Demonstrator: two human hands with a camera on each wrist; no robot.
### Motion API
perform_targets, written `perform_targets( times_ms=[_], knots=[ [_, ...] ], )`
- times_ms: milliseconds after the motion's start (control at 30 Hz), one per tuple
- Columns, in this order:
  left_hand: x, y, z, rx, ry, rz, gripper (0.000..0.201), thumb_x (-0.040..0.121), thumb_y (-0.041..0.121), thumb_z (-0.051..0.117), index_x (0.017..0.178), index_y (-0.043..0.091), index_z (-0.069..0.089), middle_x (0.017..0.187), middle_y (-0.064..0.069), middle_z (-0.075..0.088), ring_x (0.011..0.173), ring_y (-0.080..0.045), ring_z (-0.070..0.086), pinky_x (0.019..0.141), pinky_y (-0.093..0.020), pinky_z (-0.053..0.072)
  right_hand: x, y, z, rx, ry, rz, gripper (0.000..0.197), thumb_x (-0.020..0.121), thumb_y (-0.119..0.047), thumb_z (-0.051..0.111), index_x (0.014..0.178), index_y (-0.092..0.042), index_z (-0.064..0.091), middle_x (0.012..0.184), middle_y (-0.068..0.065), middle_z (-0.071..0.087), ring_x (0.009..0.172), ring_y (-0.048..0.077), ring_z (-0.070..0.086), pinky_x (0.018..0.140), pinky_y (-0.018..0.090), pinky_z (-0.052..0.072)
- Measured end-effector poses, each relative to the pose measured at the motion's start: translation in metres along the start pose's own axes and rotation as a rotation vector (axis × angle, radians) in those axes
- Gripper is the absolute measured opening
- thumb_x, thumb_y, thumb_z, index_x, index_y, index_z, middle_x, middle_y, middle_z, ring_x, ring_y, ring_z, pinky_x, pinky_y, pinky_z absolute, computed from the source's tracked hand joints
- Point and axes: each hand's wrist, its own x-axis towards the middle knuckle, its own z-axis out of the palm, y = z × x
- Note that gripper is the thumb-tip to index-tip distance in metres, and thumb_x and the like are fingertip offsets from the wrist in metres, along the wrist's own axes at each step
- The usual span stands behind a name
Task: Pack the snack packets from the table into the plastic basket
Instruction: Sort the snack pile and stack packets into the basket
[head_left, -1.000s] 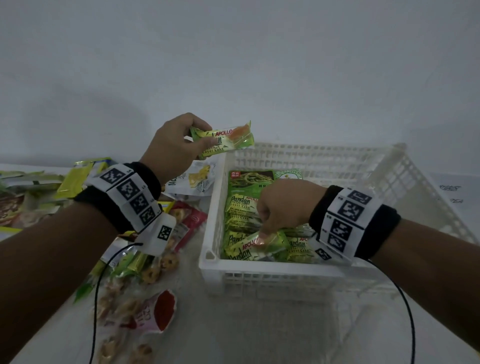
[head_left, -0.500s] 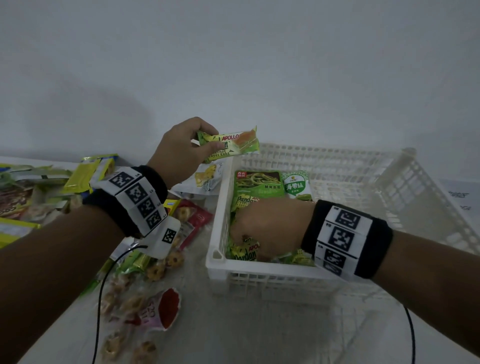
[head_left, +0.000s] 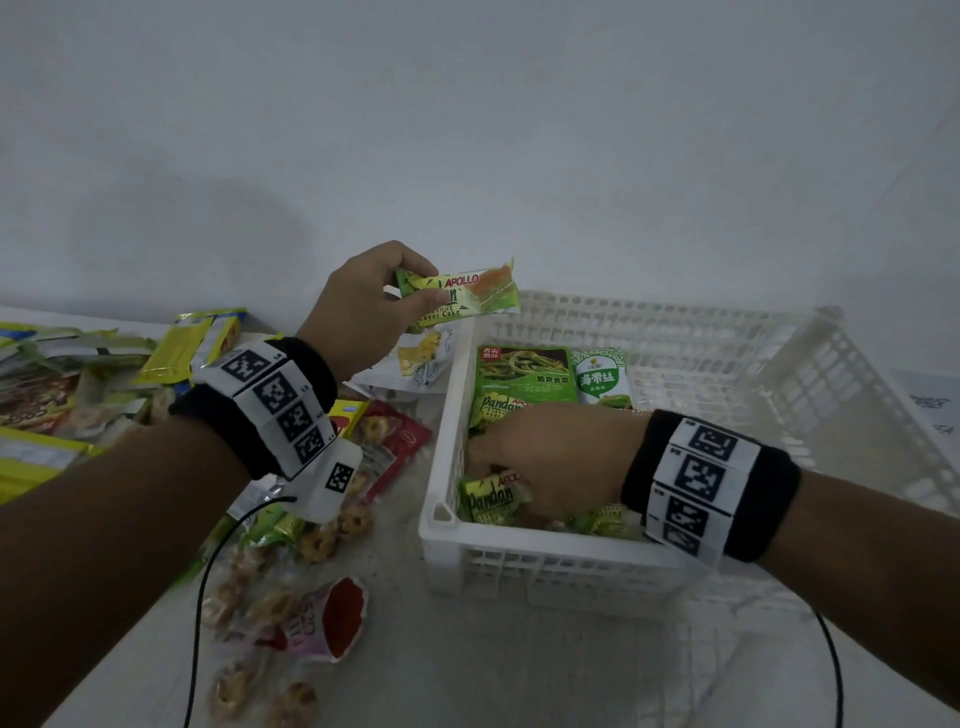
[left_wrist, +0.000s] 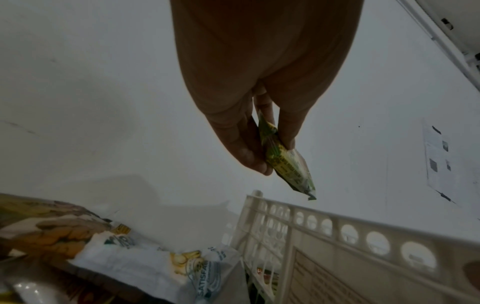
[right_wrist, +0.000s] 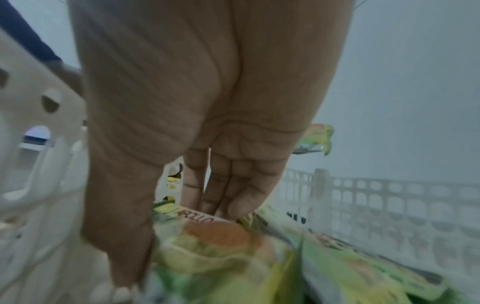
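left hand (head_left: 358, 306) pinches apollo cake packet (head_left: 460, 296) above plastic basket (head_left: 545, 564) far-left corner; right hand (head_left: 550, 457) inside basket, fingers straight, pressing pandan packets (head_left: 491, 501).

Your bare forearms, a band on each wrist.
Your left wristband (head_left: 270, 400) and right wristband (head_left: 706, 483) are black, each wrapped in a white strip of square black-and-white markers; a thin black cable (head_left: 200, 597) hangs from each.
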Motion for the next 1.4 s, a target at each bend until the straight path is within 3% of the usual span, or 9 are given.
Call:
perform_targets(
  times_ms=[100,267,367,533,833,1000,1133,1267,1400],
  knots=[
    [0.001,-0.001,-0.001,0.008,0.009,-0.017,0.023,0.088,0.035,0.078,0.103,0.022,0.068,0.097,-0.005,0.072,0.071,-0.023,0.072,0.071,-0.046,0.060,-0.002,0.002,-0.004,-0.026,0.042,0.010,0.039,0.080,-0.029,0.079,0.112,-0.018,0.059,0.101,0.002,0.065,0.087,0.022,0.059,0.069,0.033,0.049],
    [0.001,-0.001,-0.002,-0.008,0.017,-0.025,0.021,0.087,0.034,0.079,0.102,0.023,0.068,0.096,-0.005,0.072,0.068,-0.022,0.072,0.070,-0.049,0.060,-0.010,0.004,-0.006,-0.028,0.027,0.026,0.038,0.081,-0.031,0.078,0.110,-0.016,0.058,0.101,0.003,0.064,0.088,0.023,0.059,0.074,0.041,0.054],
    [0.001,-0.002,-0.003,0.003,0.013,-0.020,0.022,0.088,0.033,0.078,0.103,0.021,0.068,0.097,-0.005,0.071,0.064,-0.016,0.071,0.068,-0.050,0.059,-0.014,0.006,-0.013,-0.057,0.028,0.057,0.039,0.081,-0.036,0.078,0.108,-0.018,0.057,0.097,0.002,0.064,0.086,0.024,0.058,0.071,0.039,0.052],
    [0.002,-0.004,-0.001,0.002,0.006,-0.024,0.021,0.088,0.035,0.078,0.102,0.023,0.068,0.098,-0.003,0.072,0.066,-0.017,0.072,0.071,-0.049,0.060,-0.004,0.003,-0.015,-0.092,0.020,0.136,0.038,0.084,-0.041,0.078,0.102,-0.013,0.058,0.090,0.004,0.061,0.081,0.022,0.056,0.051,0.028,0.031],
    [0.003,-0.002,0.001,-0.002,-0.005,0.012,0.023,0.088,0.032,0.078,0.103,0.019,0.069,0.099,-0.006,0.071,0.068,-0.019,0.072,0.070,-0.044,0.061,0.008,-0.005,-0.008,-0.103,0.050,0.140,0.035,0.087,-0.033,0.076,0.097,-0.016,0.048,0.081,-0.002,0.049,0.077,0.021,0.049,0.051,0.028,0.029],
    [0.002,-0.002,0.002,-0.001,-0.015,0.022,0.023,0.088,0.033,0.078,0.103,0.018,0.069,0.098,-0.007,0.071,0.064,-0.015,0.070,0.067,-0.036,0.060,0.009,-0.009,-0.005,-0.133,0.030,0.137,0.039,0.091,-0.030,0.073,0.119,-0.010,0.056,0.088,0.003,0.050,0.079,0.021,0.046,0.057,0.028,0.031],
    [0.002,-0.002,0.004,-0.003,-0.030,0.032,0.023,0.088,0.033,0.078,0.103,0.019,0.069,0.099,-0.007,0.072,0.070,-0.020,0.072,0.070,-0.041,0.061,0.007,-0.008,-0.009,-0.103,0.051,0.124,0.034,0.088,-0.035,0.075,0.107,-0.016,0.055,0.092,0.003,0.057,0.081,0.022,0.053,0.062,0.030,0.036],
    [0.002,0.000,0.008,-0.019,-0.069,0.017,0.022,0.088,0.035,0.078,0.102,0.021,0.069,0.100,-0.006,0.072,0.078,-0.024,0.073,0.073,-0.047,0.061,-0.006,-0.003,-0.024,-0.124,0.195,0.112,0.034,0.091,-0.051,0.066,0.101,-0.020,0.057,0.091,-0.005,0.060,0.079,0.019,0.056,0.058,0.031,0.043],
    [0.000,0.009,0.016,-0.043,-0.102,0.036,0.023,0.087,0.032,0.079,0.103,0.018,0.069,0.092,-0.005,0.072,0.072,-0.025,0.069,0.065,-0.036,0.057,-0.020,0.012,-0.043,-0.171,0.533,0.184,0.021,0.097,-0.042,0.060,0.104,-0.023,0.059,0.101,-0.004,0.058,0.087,0.018,0.056,0.059,0.028,0.035]
  ],
)
